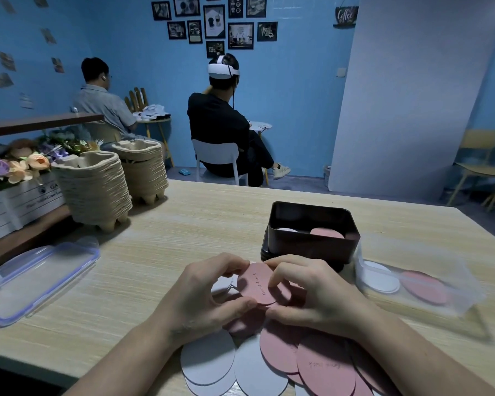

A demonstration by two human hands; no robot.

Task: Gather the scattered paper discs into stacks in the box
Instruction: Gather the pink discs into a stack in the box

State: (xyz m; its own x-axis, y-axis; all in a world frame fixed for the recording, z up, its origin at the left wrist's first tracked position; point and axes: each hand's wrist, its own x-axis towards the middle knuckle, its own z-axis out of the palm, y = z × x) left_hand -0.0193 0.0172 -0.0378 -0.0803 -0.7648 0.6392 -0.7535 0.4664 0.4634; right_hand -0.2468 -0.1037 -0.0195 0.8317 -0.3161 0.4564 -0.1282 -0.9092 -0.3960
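Note:
A pink paper disc (255, 282) with handwriting is held just above the table, in front of the dark box (309, 247). My left hand (209, 295) pinches its left edge, and my right hand (309, 292) pinches its right edge. Under and behind my wrists lies a loose spread of pink discs (323, 364) and white discs (209, 358). Inside the box I see the tops of a white stack (286, 230) and a pink stack (326, 232).
A clear plastic container (417, 281) right of the box holds a white and a pink disc. A clear lid (37, 278) lies at the left. Stacked pulp trays (95, 187) and a flower crate (17, 201) stand at the back left. Two seated people are beyond the table.

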